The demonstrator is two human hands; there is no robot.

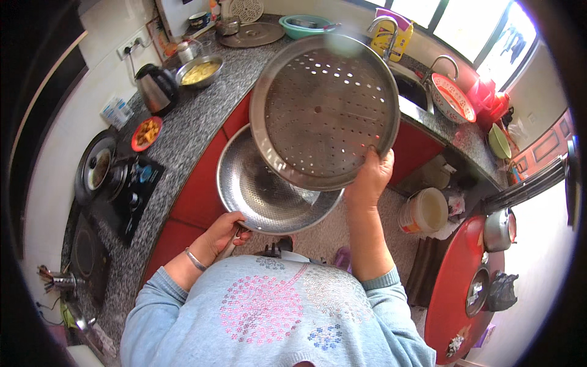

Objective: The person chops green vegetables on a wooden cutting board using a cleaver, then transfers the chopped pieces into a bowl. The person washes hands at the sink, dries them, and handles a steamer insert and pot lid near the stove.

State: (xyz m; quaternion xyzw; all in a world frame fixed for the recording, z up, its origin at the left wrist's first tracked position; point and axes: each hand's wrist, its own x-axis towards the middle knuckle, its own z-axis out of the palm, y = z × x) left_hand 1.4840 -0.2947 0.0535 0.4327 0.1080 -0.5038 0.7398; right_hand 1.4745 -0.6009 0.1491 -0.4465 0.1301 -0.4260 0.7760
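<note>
My left hand, with a silvery bangle at the wrist, grips the handle of a metal wok with a dimpled inner surface. My right hand holds a round, perforated metal steamer tray by its lower right rim, the thumb on its face. The tray is tilted up above the wok and hides the wok's upper right part. Whether the two touch, I cannot tell. Both are in front of my body, over the floor beside the red cabinets.
Along the left granite counter are an electric kettle, a bowl of yellow food, a red plate of food and a lidded pan. A sink lies ahead right. A bucket and red round table stand right.
</note>
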